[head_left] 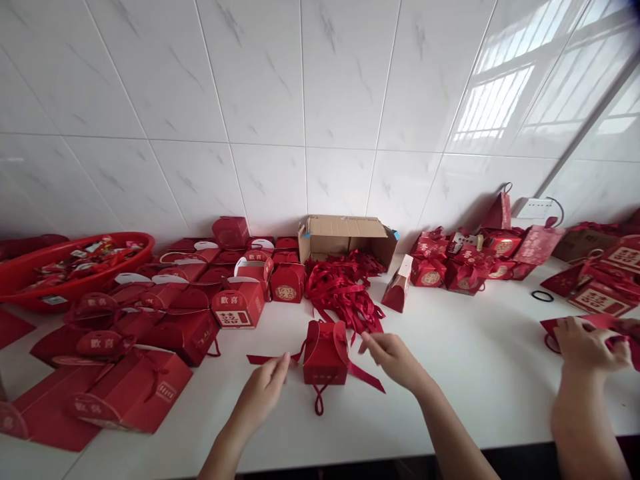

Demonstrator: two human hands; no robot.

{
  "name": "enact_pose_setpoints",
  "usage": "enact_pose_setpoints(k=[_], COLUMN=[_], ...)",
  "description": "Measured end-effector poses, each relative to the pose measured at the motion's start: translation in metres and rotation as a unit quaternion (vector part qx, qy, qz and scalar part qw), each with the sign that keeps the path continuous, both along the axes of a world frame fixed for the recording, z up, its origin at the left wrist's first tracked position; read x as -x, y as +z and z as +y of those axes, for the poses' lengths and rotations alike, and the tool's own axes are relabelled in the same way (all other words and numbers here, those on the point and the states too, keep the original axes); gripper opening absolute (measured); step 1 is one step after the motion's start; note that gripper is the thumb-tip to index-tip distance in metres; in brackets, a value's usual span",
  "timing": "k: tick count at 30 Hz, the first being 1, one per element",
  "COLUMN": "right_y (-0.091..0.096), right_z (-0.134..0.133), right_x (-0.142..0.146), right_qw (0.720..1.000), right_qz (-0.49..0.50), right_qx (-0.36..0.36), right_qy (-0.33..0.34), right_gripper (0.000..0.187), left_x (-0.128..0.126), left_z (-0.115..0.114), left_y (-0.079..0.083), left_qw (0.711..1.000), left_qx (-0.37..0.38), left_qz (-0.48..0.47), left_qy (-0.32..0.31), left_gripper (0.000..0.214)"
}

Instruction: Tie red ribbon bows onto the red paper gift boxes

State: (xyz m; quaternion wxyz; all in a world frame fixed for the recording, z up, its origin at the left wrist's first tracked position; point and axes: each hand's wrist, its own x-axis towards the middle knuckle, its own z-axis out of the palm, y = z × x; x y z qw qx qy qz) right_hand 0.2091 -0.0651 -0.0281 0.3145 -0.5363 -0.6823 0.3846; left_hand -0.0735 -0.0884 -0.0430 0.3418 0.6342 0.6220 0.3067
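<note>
A small red gift box (325, 357) stands upright on the white table in front of me, a cord loop (319, 403) lying at its near side. A red ribbon (257, 359) runs out to the left of it, and my left hand (265, 387) is closed on this strip, its end sticking out past the fingers. On the right, my right hand (393, 357) pinches a bit of red ribbon at the fingertips, close to the box's upper corner. Below that hand, another ribbon tail (367, 378) slants down onto the table.
Behind the box, loose ribbons (345, 293) spill from a cardboard carton (347, 230). Several red boxes (237, 303) crowd the left, beside a red basin (150, 243). More boxes (465, 273) stand at the right. Another person's hand (587, 347) works at the far right.
</note>
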Motion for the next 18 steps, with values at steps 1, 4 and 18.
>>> enact_pose_setpoints(k=[1,4,18], right_y=[-0.001,-0.012,-0.042], right_z=[-0.004,-0.011,0.015], right_x=[0.001,0.007,0.043], right_qw=[0.998,0.982,0.800], right_qz=[-0.017,-0.030,0.576], right_qx=[0.044,0.132,0.097], right_qy=[0.052,0.133,-0.140], right_gripper=[0.055,0.051,0.037], left_x=[-0.003,-0.010,-0.017], left_z=[-0.003,-0.002,0.042], left_y=[-0.002,-0.011,0.001], left_qw=[0.999,0.992,0.776], left_qx=[0.035,0.079,0.065], left_qz=[-0.010,-0.096,-0.590], left_qy=[-0.019,-0.029,0.215], left_gripper=[0.048,0.038,0.005])
